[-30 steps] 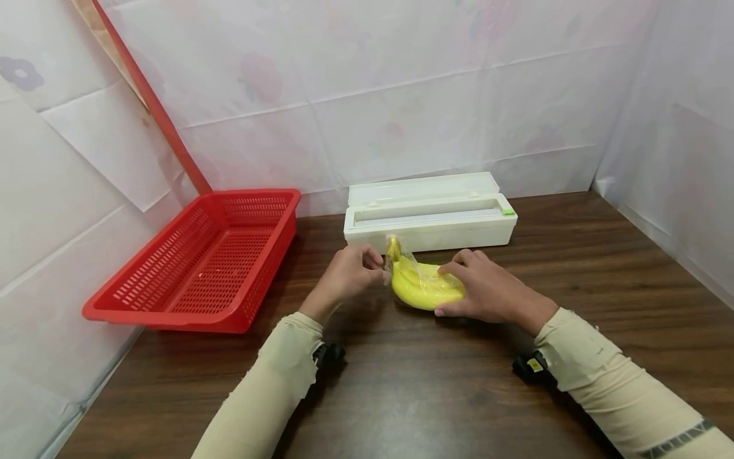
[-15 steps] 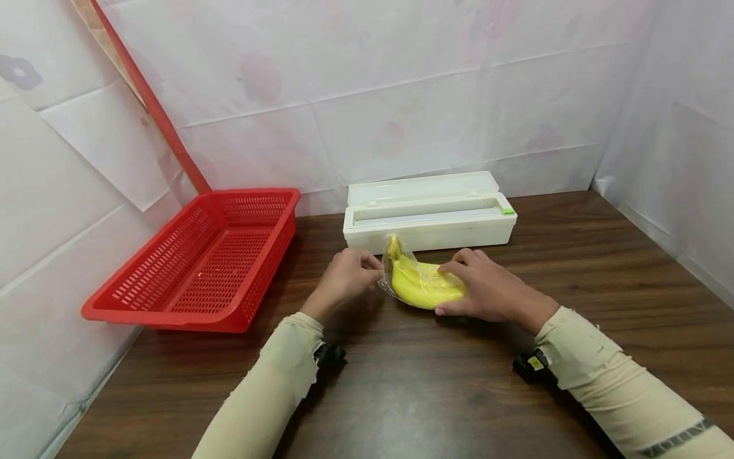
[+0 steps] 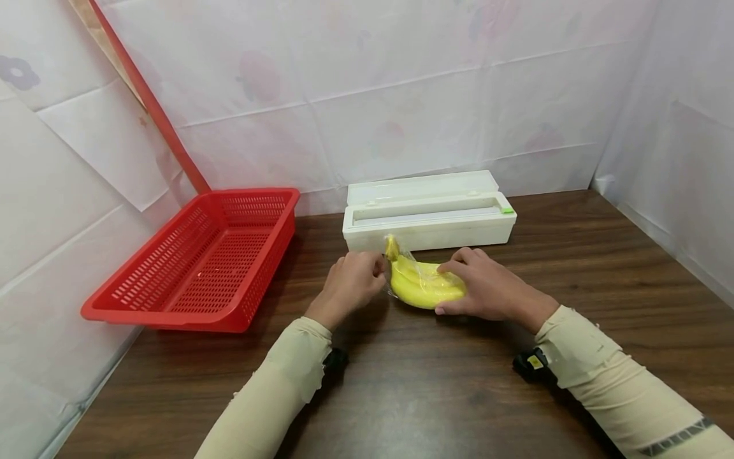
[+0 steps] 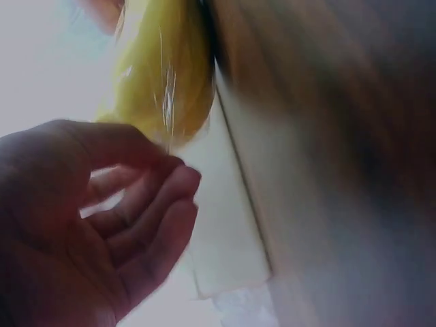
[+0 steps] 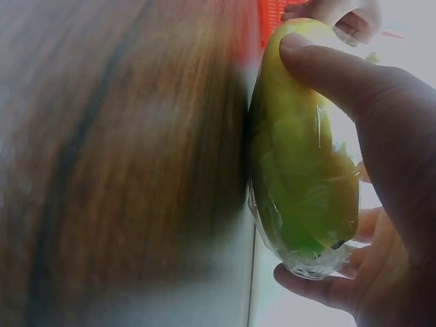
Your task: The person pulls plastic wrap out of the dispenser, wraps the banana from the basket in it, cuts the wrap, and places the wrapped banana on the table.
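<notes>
**Left hand closes in on the wrapped banana's stem end**

Left hand (image 3: 353, 278) has moved right since half a second ago and now sits against the stem end; banana and right hand have not shifted.

Head view: banana bunch (image 3: 424, 285), yellow, covered in clear film (image 3: 417, 271), lies on the tabletop (image 3: 436, 382) just in front of the white wrap dispenser (image 3: 429, 218). Long axis runs left-right, stem tip up and to the left, pointing at the dispenser. Right hand (image 3: 487, 288) is cupped over the right end, fingers curled round it. Left hand's fingers are bunched at the stem; whether they pinch film can't be told here. Red basket (image 3: 201, 258) sits well apart on the left.

Left wrist view: blurred. Left hand's fingers (image 4: 146, 204) are loosely curled, thumb and fingertips meeting at the film's edge under the banana (image 4: 163, 75); looks like a pinch on film.

Right wrist view: shows what the head view hides – film gathered in wrinkles at the banana's (image 5: 300, 157) blunt end, thumb (image 5: 327, 68) on top, fingers underneath.
</notes>
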`<state>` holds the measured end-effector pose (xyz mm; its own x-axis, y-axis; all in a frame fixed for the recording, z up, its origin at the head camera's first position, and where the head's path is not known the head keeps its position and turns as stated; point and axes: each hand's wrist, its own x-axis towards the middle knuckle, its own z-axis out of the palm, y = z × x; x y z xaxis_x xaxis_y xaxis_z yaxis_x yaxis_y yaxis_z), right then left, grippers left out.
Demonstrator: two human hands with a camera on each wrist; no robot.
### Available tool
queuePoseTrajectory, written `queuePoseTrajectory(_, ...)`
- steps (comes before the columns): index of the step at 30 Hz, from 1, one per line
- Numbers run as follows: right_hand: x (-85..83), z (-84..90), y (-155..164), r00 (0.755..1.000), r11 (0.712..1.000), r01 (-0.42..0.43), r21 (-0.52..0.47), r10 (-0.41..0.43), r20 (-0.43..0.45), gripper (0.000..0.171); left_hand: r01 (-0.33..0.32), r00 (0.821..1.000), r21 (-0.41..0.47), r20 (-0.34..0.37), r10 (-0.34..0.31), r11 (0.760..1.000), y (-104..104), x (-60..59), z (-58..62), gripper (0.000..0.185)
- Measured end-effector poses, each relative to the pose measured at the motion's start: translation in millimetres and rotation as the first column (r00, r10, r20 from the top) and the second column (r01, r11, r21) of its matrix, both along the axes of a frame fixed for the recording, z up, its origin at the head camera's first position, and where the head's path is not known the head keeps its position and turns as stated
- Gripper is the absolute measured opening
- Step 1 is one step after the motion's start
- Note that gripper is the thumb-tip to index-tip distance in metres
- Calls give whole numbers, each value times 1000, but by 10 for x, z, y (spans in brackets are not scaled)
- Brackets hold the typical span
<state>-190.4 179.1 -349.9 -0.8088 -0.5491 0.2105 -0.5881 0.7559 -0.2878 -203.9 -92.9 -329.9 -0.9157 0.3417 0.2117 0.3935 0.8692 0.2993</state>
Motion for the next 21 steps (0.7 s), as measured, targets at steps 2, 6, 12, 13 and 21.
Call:
queuePoseTrajectory(2,-4,0,-3,1000,1000,-3,4,3,-2,72,61,998,26,11,-62,998,-22,-10,17,12)
queuePoseTrajectory(6,-9,2,-7,1000,1000,-5,8,5,0,73,146,981,140,104,-161,979,-82,-48,58,12)
queuePoseTrajectory(12,-8,-2,0,1000,1000,-2,5,2,11,73,-23,907,441,386,-167,897,-170,-85,71,9)
queuePoseTrajectory(13,-7,-1,0,1000,1000,-2,5,2,12,73,-51,894,476,414,-173,878,-169,-88,63,8)
queuePoseTrajectory(21,-1,-10,3,1000,1000,-6,3,6,6,72,-97,844,524,493,-209,846,-89,-95,-39,21)
